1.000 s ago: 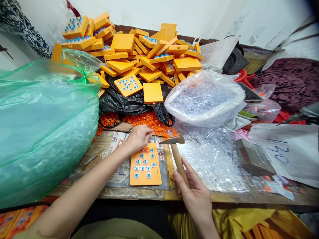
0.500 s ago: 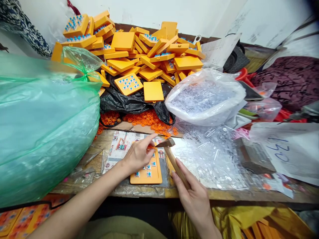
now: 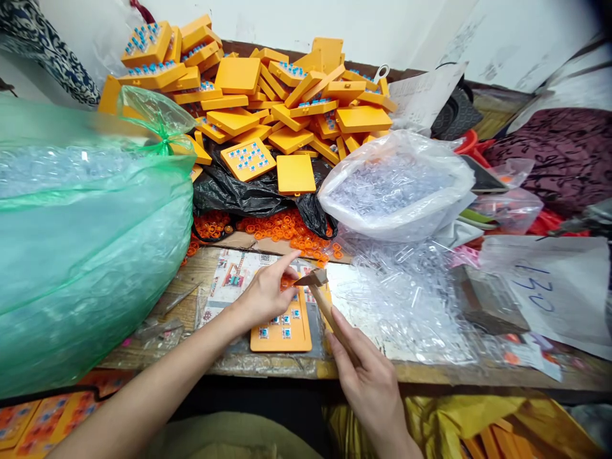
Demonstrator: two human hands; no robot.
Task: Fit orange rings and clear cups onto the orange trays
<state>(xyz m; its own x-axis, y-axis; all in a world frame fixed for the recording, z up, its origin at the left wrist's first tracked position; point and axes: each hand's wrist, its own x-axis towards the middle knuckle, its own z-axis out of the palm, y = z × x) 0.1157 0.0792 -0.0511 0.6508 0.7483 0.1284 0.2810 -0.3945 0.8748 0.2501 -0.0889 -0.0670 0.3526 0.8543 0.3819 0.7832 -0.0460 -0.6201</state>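
Note:
A flat yellow plastic panel (image 3: 281, 343) lies on the printed sheet in front of me, with several blue-centred switches (image 3: 286, 333) set in it. My left hand (image 3: 268, 290) is over its upper part, thumb and fingers pinched around a small orange piece (image 3: 287, 281) that the fingers mostly hide. My right hand (image 3: 368, 363) grips the wooden handle of a hammer (image 3: 335, 322). The hammer's dark head (image 3: 313, 278) is at my left fingertips, its narrow end pointing at the orange piece; whether they touch I cannot tell.
Yellow panels (image 3: 236, 75) are heaped at the back. Orange rings (image 3: 282, 226) lie below a black bag (image 3: 234, 191). A big green bag (image 3: 95, 255) bulges at left. At right are a white bag (image 3: 396, 217) of clear plastic pieces, loose clear pieces (image 3: 411, 306) and a marked paper (image 3: 549, 287).
The hammer head and my right hand have shifted slightly left and down, closer to my left fingertips. My left hand keeps its pinch over the panel.

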